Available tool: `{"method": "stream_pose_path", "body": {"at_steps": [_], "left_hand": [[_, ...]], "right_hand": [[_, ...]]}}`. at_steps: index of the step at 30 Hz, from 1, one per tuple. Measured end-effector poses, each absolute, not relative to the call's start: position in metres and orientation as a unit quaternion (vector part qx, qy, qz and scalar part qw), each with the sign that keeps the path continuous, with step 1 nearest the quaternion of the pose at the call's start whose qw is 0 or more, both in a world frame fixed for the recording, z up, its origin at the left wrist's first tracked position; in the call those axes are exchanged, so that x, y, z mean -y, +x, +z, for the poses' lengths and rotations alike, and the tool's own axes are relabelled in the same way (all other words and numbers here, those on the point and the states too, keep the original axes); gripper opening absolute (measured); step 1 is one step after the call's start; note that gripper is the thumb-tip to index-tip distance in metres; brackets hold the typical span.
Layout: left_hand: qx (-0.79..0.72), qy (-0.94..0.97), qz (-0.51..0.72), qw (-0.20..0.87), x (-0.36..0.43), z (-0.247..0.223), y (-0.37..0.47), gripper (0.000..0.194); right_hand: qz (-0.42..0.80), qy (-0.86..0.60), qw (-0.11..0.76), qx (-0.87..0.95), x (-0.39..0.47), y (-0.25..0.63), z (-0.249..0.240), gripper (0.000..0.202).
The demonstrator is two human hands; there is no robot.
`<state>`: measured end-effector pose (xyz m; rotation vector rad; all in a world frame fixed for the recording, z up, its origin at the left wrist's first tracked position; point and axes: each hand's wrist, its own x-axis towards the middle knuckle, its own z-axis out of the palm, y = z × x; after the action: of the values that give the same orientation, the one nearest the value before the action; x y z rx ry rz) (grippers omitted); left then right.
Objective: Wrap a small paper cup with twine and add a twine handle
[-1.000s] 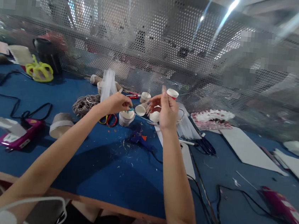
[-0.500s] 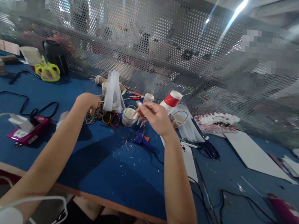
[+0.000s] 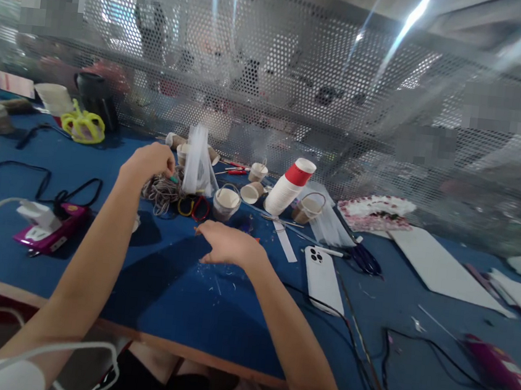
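My left hand (image 3: 152,162) is over a tangled bundle of grey-brown twine (image 3: 160,194) left of centre, its fingers curled closed on the strands. A small teal bit shows by the fingertips. My right hand (image 3: 227,244) hovers palm down over the middle of the table, thumb and forefinger apart, holding nothing. It covers most of the blue glue gun, of which only an orange bit shows. Just behind it stands a small paper-cup basket (image 3: 226,204) with a thin handle. Scissors with red and yellow handles (image 3: 200,207) lie between the twine and that basket.
A leaning stack of paper cups (image 3: 284,191), another handled basket (image 3: 308,209) and a white phone (image 3: 323,279) are to the right. At left are a purple power strip (image 3: 54,232) and a yellow basket (image 3: 83,125). A perforated metal panel (image 3: 272,84) closes the back.
My right hand has come down and left, away from the handled basket, and now covers the glue gun. My left hand has shifted slightly up and left, still at the twine.
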<state>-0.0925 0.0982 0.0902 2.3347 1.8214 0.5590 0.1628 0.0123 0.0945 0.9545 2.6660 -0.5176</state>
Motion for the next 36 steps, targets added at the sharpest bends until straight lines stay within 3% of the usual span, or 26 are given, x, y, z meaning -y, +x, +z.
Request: {"method": "stream_pose_path", "body": {"at_steps": [4, 9, 15, 18, 20, 25, 28, 31, 36], "left_hand": [[-0.680, 0.710, 0.180, -0.007, -0.086, 0.106, -0.081, 0.013], [-0.635, 0.712, 0.278, -0.114, -0.083, 0.108, -0.074, 0.025], [-0.606, 0.679, 0.378, -0.169, -0.078, 0.117, -0.066, 0.023], [-0.577, 0.678, 0.415, -0.188, -0.076, 0.121, -0.062, 0.023], [-0.558, 0.680, 0.438, -0.187, -0.075, 0.124, -0.060, 0.023], [-0.497, 0.707, 0.483, -0.138, -0.071, 0.131, -0.050, 0.026], [-0.486, 0.719, 0.479, -0.133, -0.066, 0.135, -0.044, 0.027], [-0.492, 0.722, 0.466, -0.140, -0.063, 0.138, -0.038, 0.027], [-0.508, 0.718, 0.467, -0.089, -0.067, 0.135, -0.043, 0.036]], "right_hand": [[-0.156, 0.353, 0.194, -0.902, 0.000, 0.153, 0.089, 0.073], [-0.132, 0.394, 0.175, -0.892, 0.005, 0.145, 0.082, 0.064], [-0.126, 0.386, 0.142, -0.903, -0.007, 0.149, 0.079, 0.052], [-0.117, 0.389, 0.061, -0.912, -0.014, 0.152, 0.082, 0.035], [-0.124, 0.402, -0.039, -0.906, -0.020, 0.152, 0.085, 0.029], [-0.179, 0.414, -0.306, -0.838, -0.048, 0.131, 0.093, 0.049], [-0.181, 0.413, -0.338, -0.826, -0.068, 0.106, 0.096, 0.049], [-0.210, 0.427, -0.320, -0.819, -0.083, 0.084, 0.100, 0.026], [-0.246, 0.439, -0.370, -0.781, -0.105, 0.078, 0.093, 0.027]]}}
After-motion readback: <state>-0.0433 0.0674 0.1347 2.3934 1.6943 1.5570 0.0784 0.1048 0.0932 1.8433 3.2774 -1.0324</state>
